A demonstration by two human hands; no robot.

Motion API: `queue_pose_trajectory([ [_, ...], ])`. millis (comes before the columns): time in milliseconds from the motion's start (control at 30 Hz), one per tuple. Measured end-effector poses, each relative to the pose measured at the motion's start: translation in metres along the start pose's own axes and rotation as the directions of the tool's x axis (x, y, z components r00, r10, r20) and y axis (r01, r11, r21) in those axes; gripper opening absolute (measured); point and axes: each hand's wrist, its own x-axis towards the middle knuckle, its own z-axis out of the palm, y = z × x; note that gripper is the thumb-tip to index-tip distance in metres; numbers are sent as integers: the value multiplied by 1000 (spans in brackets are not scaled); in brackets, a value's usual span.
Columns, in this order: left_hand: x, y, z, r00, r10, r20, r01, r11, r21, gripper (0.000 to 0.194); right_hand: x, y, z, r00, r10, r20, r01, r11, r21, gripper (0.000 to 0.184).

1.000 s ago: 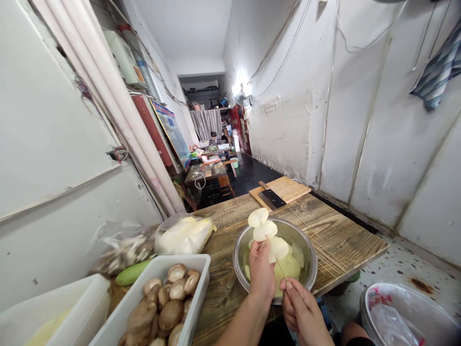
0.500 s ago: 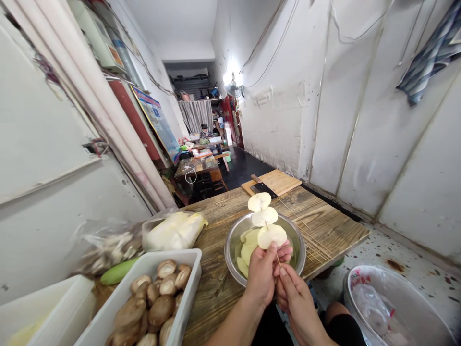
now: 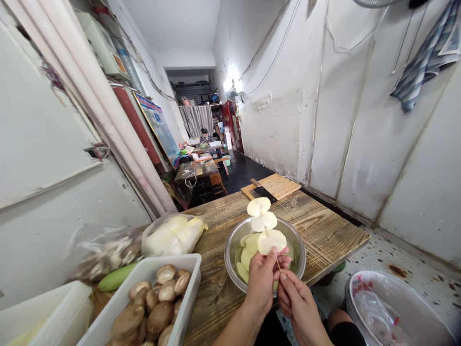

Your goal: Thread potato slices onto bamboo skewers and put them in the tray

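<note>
My left hand [image 3: 263,276] pinches the lowest of three pale potato slices [image 3: 272,241], which are threaded one above another on a thin wooden skewer [image 3: 278,265]. Below it, my right hand [image 3: 293,293] is closed on the skewer's lower end. The skewered slices stand tilted above a steel bowl [image 3: 230,257], where more potato slices [image 3: 248,252] lie in water. My hands cover the bowl's near side. Several loose bamboo skewers [image 3: 313,247] rest on the wooden table [image 3: 212,283] to the bowl's right.
A cleaver [image 3: 263,193] lies by a cutting board [image 3: 283,185] at the table's far end. On the left are a white tub [image 3: 196,274] of mushrooms [image 3: 160,315], a green vegetable [image 3: 117,278] and a bagged vegetable [image 3: 175,234]. A lined bin [image 3: 399,307] stands right. Someone sits far back [image 3: 204,137].
The view has tilted slightly, so most things sit a little lower in it. My hands hold nearly the same pose, and the three slices stay on the skewer.
</note>
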Motion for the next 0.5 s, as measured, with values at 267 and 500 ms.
queue_pose_trajectory([
  [267,2,8,-2,999,-33,26,36,990,-133,35,0,-11,-3,997,-77,-3,77,995,-63,43],
  [500,11,17,-9,998,70,-7,-70,991,-111,30,1,-13,-9,994,-98,-45,95,992,-81,44],
])
